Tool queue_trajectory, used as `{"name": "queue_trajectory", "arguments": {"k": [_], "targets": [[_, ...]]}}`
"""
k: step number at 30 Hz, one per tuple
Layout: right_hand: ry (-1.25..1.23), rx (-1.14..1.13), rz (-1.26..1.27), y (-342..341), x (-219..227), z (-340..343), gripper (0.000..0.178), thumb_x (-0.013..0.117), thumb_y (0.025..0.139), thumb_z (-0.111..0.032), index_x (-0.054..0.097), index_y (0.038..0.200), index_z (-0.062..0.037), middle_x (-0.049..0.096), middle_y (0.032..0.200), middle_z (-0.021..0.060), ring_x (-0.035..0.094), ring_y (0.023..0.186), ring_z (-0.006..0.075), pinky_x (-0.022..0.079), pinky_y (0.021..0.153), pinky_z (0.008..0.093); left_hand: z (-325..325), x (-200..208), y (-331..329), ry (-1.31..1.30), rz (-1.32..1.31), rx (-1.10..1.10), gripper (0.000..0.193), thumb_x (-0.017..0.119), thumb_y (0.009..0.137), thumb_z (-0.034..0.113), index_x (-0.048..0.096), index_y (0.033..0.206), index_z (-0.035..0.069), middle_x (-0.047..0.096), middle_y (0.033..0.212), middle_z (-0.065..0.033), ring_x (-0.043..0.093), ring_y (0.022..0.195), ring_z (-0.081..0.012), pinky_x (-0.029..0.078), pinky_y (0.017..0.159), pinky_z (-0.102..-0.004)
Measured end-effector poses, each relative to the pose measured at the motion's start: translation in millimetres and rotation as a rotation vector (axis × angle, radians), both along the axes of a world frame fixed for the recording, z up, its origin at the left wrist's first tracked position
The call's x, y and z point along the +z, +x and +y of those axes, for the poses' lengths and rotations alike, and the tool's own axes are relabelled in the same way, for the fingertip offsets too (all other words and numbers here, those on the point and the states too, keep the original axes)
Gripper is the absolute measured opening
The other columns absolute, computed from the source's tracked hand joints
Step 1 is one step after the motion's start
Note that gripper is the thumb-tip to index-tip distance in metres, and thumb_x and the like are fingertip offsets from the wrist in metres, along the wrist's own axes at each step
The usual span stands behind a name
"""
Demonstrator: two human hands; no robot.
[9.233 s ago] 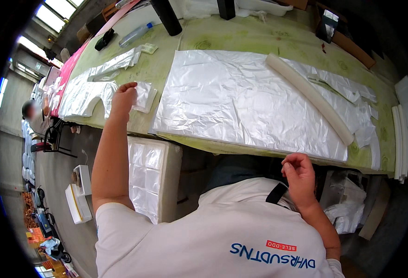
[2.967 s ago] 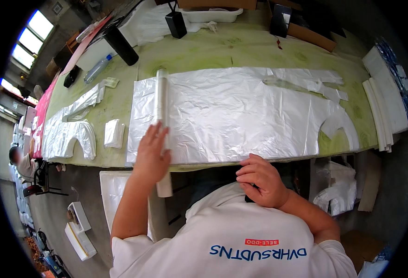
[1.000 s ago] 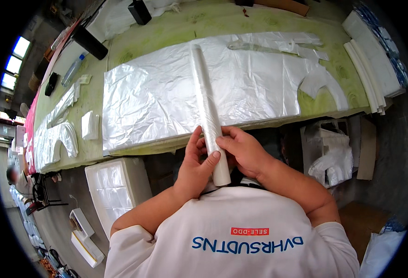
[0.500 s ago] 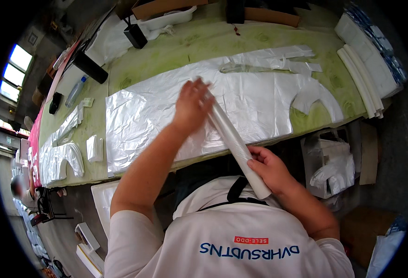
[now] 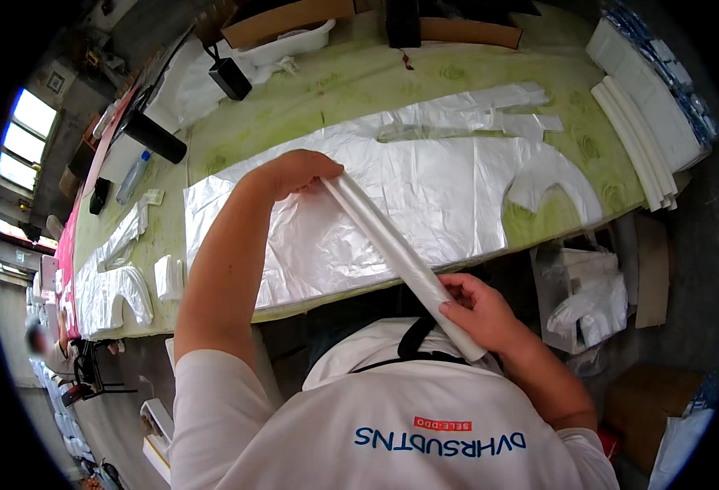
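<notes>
The roll [image 5: 400,257] of thin plastic film lies slanted across the centre of the frame, from the sheet [image 5: 425,196] on the green table [image 5: 359,86] down to the lower right. It looks light, soft and slippery, so it is best held at both ends. The left hand [image 5: 294,173] pinches its upper end with closed fingers, and the right hand [image 5: 478,310] wraps closed around its lower end.

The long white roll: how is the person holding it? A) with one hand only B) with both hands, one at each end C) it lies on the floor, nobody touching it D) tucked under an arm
B: the left hand grips the far end of the roll over the shiny plastic sheet, and the right hand holds the near end.
</notes>
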State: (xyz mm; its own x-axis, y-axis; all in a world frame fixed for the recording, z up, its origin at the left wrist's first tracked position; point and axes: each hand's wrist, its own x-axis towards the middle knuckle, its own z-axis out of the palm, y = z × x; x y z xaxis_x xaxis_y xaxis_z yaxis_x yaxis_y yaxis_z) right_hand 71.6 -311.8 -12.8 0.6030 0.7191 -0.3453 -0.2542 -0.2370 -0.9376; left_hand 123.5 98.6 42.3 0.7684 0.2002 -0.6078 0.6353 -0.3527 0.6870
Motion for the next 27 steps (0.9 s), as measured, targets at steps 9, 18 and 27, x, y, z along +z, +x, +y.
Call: {"name": "queue_trajectory", "arguments": {"k": [9, 18, 27], "targets": [[-0.006, 0.088, 0.127, 1.5, 18.1, 15.6, 0.067, 0.075, 0.093, -0.016, 0.040, 0.149, -0.0027, 0.065, 0.107, 0.0124, 0.064, 0.093, 0.0162, 0.053, 0.081, 0.0306, 32.1, -18.0, 13.8, -0.163, -0.158, 0.352, 0.018, 0.067, 0.097, 0.025, 0.064, 0.091, 0.009, 0.053, 0.072, 0.0010, 0.045, 0.058, -0.0097, 0.033, 0.048, -0.0282], [-0.398, 0.309, 0.010, -11.1, 41.9, -96.3, 0.067, 0.081, 0.081, -0.020, 0.054, 0.139, -0.0016, 0.069, 0.121, 0.0166, 0.067, 0.108, 0.0228, 0.054, 0.094, 0.0361, 15.3, -25.5, 20.0, 0.146, -0.183, 0.235, 0.026, 0.071, 0.092, 0.027, 0.068, 0.102, 0.004, 0.058, 0.074, -0.0035, 0.051, 0.058, -0.0140, 0.041, 0.047, -0.0318], [-0.794, 0.185, -0.075, -60.5, 19.5, -248.2, 0.057, 0.080, 0.070, -0.001, 0.055, 0.122, -0.0043, 0.065, 0.114, 0.0143, 0.064, 0.107, 0.0268, 0.052, 0.092, 0.0404, 9.3, -12.6, 29.4, 0.498, -0.154, 0.010, 0.043, 0.069, 0.088, 0.034, 0.067, 0.113, -0.001, 0.069, 0.096, -0.0139, 0.068, 0.079, -0.0294, 0.056, 0.072, -0.0418]]}}
